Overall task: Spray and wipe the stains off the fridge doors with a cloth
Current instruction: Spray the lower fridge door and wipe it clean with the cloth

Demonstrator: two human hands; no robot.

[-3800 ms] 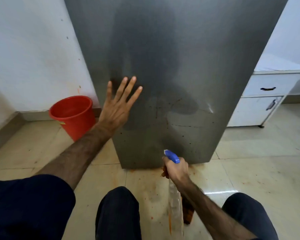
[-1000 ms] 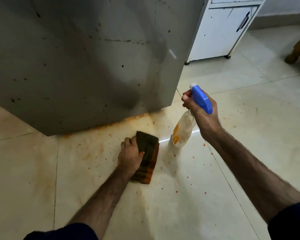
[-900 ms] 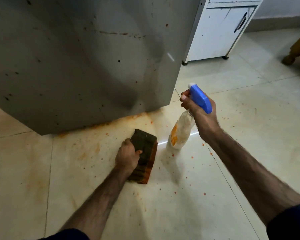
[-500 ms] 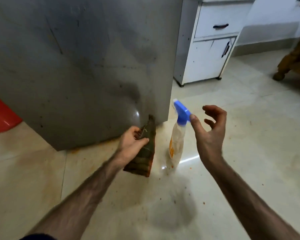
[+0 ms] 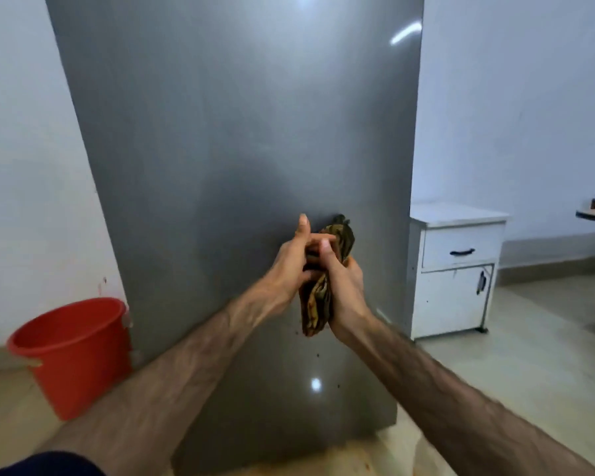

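The grey fridge door [image 5: 227,139] fills the middle of the view, with a few dark specks low on its right side. In front of it I hold a folded, stained olive-brown cloth [image 5: 318,304] upright between both hands. My left hand [image 5: 289,266] grips its left side, index finger pointing up. My right hand [image 5: 344,293] clasps it from the right, thumb over the front. The spray bottle is out of view.
A red bucket [image 5: 73,352] stands on the floor left of the fridge, against the white wall. A white cabinet [image 5: 457,269] with a drawer and a door stands to the right. Orange stains mark the tiles at the fridge's foot [image 5: 358,458].
My right hand let go of the spray bottle, which stayed on the floor. My left hand lifted the cloth up in front of the fridge door, and my right hand joined it on the cloth.
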